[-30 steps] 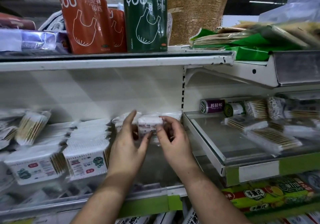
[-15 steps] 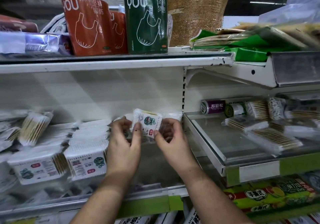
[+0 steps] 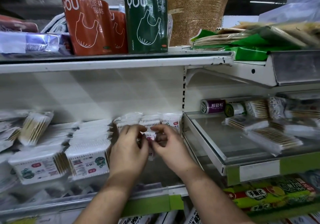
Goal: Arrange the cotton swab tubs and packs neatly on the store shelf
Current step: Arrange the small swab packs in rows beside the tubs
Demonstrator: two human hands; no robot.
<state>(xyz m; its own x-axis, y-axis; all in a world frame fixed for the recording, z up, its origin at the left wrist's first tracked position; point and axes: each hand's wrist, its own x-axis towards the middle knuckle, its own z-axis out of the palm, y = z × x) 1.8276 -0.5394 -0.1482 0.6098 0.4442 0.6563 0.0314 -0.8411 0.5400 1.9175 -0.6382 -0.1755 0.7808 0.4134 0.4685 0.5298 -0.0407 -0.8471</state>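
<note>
Cotton swab pack, small and white with a red label, sits between our two hands at the middle of the shelf, just in front of the back row. Our left hand has fingers curled onto the pack's left side; our right hand pinches it from the right with curled fingertips, so both are clamped on the same pack. It is blurred and mostly hidden, so we can't tell whether it rests on the shelf. Left of our hands, two stacks of flat swab boxes, labels facing us, and further left a tilted bag of wooden-stick swabs. Behind our hands, upright packs lined against the back panel. To the right, a separate glass shelf with loose swab packs lying at angles and a purple roll at the back. On the shelf above, an orange roll and a green roll, standing upright.
</note>
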